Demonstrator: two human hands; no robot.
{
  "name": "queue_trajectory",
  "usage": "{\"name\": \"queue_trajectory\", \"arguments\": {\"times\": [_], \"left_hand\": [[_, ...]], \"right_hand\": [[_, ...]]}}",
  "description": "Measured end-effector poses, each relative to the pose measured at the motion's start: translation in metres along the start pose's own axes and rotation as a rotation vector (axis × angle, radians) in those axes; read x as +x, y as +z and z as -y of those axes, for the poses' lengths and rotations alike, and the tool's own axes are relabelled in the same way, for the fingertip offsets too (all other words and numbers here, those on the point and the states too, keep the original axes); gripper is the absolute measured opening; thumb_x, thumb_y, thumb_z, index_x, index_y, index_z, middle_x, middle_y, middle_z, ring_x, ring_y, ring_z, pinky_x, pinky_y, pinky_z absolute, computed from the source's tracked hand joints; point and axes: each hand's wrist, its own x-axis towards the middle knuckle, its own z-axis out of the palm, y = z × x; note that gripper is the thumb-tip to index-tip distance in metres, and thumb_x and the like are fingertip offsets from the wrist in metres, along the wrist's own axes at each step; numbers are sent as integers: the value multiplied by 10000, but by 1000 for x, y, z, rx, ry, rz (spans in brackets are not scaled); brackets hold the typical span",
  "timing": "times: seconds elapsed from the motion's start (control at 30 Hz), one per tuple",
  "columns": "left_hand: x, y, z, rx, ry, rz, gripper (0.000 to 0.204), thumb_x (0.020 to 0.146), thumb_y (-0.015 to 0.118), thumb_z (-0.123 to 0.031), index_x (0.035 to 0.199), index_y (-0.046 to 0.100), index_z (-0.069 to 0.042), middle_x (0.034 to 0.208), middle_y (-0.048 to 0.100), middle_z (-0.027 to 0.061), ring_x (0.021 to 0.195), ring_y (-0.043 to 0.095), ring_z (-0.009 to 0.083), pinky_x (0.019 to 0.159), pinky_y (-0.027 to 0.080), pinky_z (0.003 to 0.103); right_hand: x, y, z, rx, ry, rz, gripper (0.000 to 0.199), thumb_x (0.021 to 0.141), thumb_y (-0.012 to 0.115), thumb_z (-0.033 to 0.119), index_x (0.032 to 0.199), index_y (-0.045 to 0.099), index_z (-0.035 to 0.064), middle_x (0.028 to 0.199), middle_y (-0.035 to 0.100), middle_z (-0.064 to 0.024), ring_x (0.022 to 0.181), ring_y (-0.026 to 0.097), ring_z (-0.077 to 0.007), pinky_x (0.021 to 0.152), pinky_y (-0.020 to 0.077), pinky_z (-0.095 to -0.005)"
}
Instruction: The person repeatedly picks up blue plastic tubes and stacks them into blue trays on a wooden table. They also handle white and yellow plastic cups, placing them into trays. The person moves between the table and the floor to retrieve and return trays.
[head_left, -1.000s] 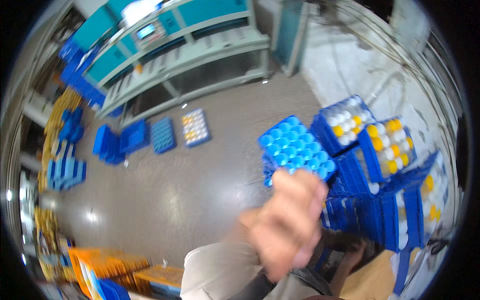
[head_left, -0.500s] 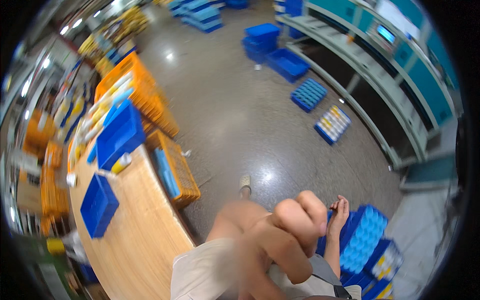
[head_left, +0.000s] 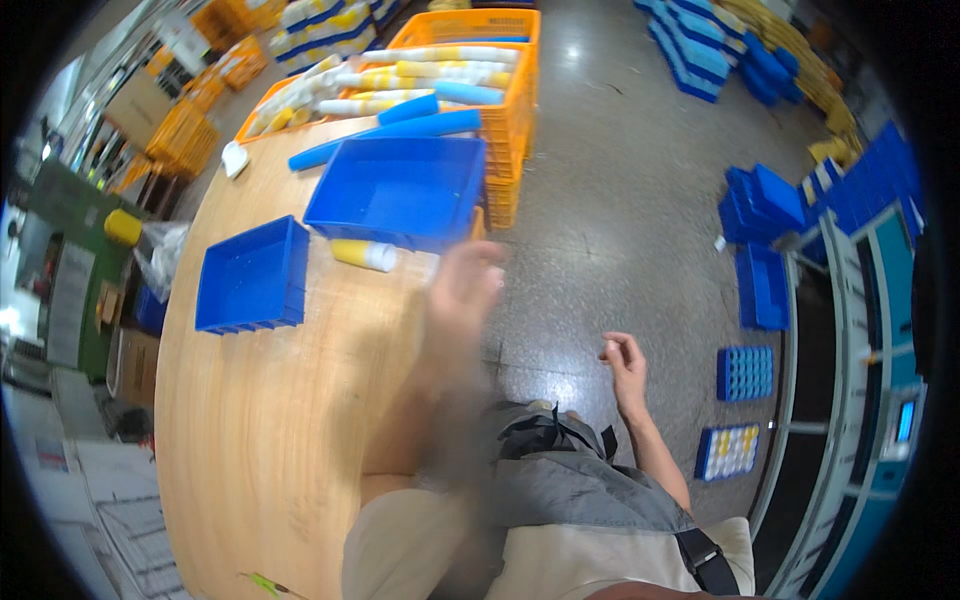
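My left hand (head_left: pixel 465 290) is smeared by motion above the right edge of the wooden table (head_left: pixel 290 420), just below the corner of a large blue bin (head_left: pixel 395 190); whether it holds anything does not show. Over the floor, to the right of the table, my right hand (head_left: pixel 625 372) hangs with loosely bent fingers apart and nothing visible in them. A yellow and white cup-like cylinder (head_left: pixel 362 254) lies on its side by the large bin. Left of it stands a smaller blue bin (head_left: pixel 255 275) with nothing in it.
Orange crates (head_left: pixel 510 120) at the table's far end hold long stacks of white and yellow cups. Two blue tubes (head_left: pixel 385 137) lie behind the large bin. Blue trays (head_left: pixel 745 374) rest on the floor at right, beside a teal machine (head_left: pixel 880 400). A small green-handled tool (head_left: pixel 265 583) lies near.
My view has swung left toward the table. My left hand, a fist close to the camera before, is now farther out by the table edge. My right hand stays at my right side.
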Motion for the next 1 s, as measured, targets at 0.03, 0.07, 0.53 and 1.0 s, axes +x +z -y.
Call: {"name": "queue_trajectory", "arguments": {"times": [0.03, 0.07, 0.53, 1.0], "left_hand": [[30, -50, 29, 374, 55, -88, 288, 967, 618, -66, 1243, 598, 15, 1215, 636, 106, 1136, 591, 183, 1002, 460, 315], [43, -98, 59, 560, -85, -284, 318, 963, 628, -77, 1263, 593, 22, 1202, 639, 120, 1141, 601, 198, 997, 466, 318], [55, -396, 165, 1698, -827, -723, 418, 858, 743, -463, 937, 675, -58, 900, 726, 162, 846, 686, 369, 721, 548, 469], [-66, -210, 14, -135, 544, -1842, 855, 953, 676, -505, 1515, 328, 37, 1541, 412, 213, 1351, 453, 407, 1139, 365, 586]], "right_hand": [[24, 22, 5, -24, 11, 93, 232, 1008, 627, 222, 1139, 661, 34, 873, 630, -14, 857, 598, -97, 748, 487, -271], [44, 45, 8, -65, 45, 181, 229, 1000, 635, 214, 1142, 661, 37, 875, 631, -11, 868, 603, -92, 749, 492, -271], [226, 452, -28, -1130, -1274, 1003, 609, 901, 613, 176, 1472, 459, 29, 1488, 431, -273, 1197, 537, -408, 908, 540, -421], [286, 461, 55, -388, -670, 1225, 775, 921, 651, 189, 1552, 265, -42, 1587, 298, -291, 1454, 352, -422, 1210, 294, -457]]}}
